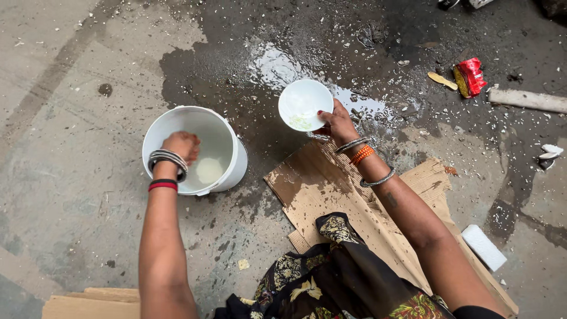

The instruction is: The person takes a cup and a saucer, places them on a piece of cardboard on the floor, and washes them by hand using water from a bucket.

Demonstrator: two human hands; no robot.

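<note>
The left hand (182, 145) reaches down inside a white bucket (230, 162) that stands on the wet concrete floor (71, 195). Its fingers are curled downward into the bucket, and whether they hold anything cannot be told. At the bottom of the bucket, just right of the hand, lies a pale round patch of whitish residue (209, 170).

To the right of the bucket, well apart from it, the right hand (338, 123) holds a small white bowl (304, 103) by its right rim, thumb on the inner edge and fingers closed around the outside. The bowl is tilted toward the camera and has a little pale, yellowish residue near its lower inner wall.

Right of the bucket and below the bowl, a sheet of damp cardboard (322, 189) lies flat on the floor. Beyond the bucket, a puddle (277, 65) spreads over dark, speckled concrete. Far right of the bucket, a red crumpled wrapper (471, 77) lies on the floor.
</note>
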